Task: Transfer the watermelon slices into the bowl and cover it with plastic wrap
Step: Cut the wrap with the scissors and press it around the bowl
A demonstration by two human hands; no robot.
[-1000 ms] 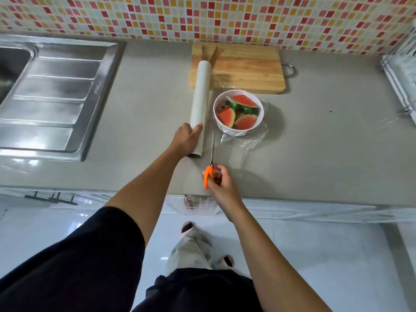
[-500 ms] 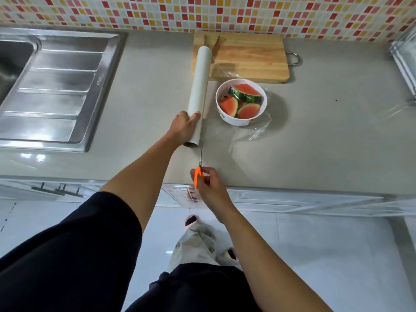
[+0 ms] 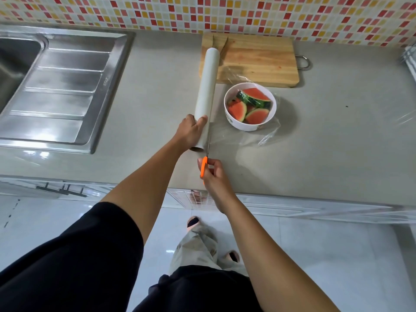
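Slices: done. We count at least three watermelon slices [image 3: 249, 105] in the white bowl [image 3: 248, 127], and none are left on the cutting board [image 3: 258, 57] behind it.
Bowl place: on the counter [image 3: 337, 143], just near of the board and right of the wrap roll [image 3: 206, 86].
Wrap: half done. A sheet of plastic wrap [image 3: 267, 137] is pulled from the roll to the right. It seems to lie over the bowl, with crinkled edges on the counter near and right of it and a bit over the board's near edge. We can't tell whether it touches the rim all round.
Left hand: the left hand [image 3: 191, 131] grips the near end of the roll, fingers and thumb curled round the tube, holding it down on the counter.
Right hand: the right hand [image 3: 213, 172] grips the orange handle of the scissors [image 3: 205, 163], fingers curled in. The blades point far and run just beside the roll's near end. They read as one thin line, so probably closed or nearly so.
Step now: we judge it is cutting the sheet off the roll, starting at the near edge.
Cut progress: can't tell, the film is too clear to show a slit.
Left to do: finish the cut along the roll, put the tools down, then tuck the film round the bowl.
Other: steel sink [image 3: 56, 86] far left, not in use.
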